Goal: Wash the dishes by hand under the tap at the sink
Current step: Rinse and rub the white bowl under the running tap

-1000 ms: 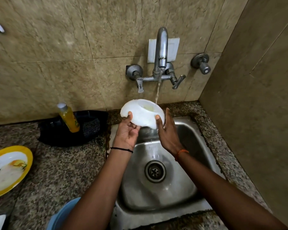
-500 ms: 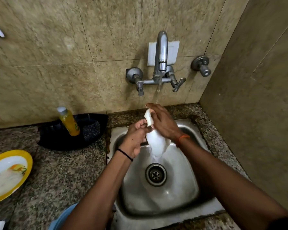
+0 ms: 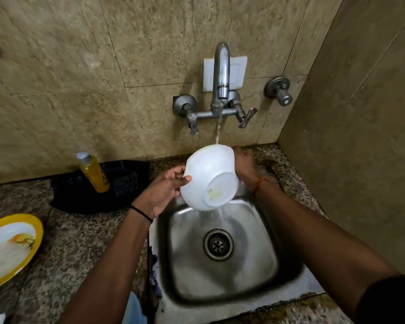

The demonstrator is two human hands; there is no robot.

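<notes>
Rinsing a white bowl (image 3: 211, 178) under the tap (image 3: 221, 73).
Both hands clamped on bowl: left hand (image 3: 166, 190) at one rim, right hand (image 3: 246, 164) at other, bottom tipped up above sink (image 3: 262, 260). Wet and slippery; could slip out, bang down.

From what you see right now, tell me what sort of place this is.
Probably a small home kitchen's washing corner: a steel sink set in a granite counter, a wall tap running onto a white bowl, and a dirty plate waiting.

A home kitchen. A steel sink (image 3: 220, 265) sits in a speckled granite bench (image 3: 63, 249). A tap (image 3: 220, 73) is on the tiled wall (image 3: 80, 78), dish soap (image 3: 94, 171) nearby.
</notes>
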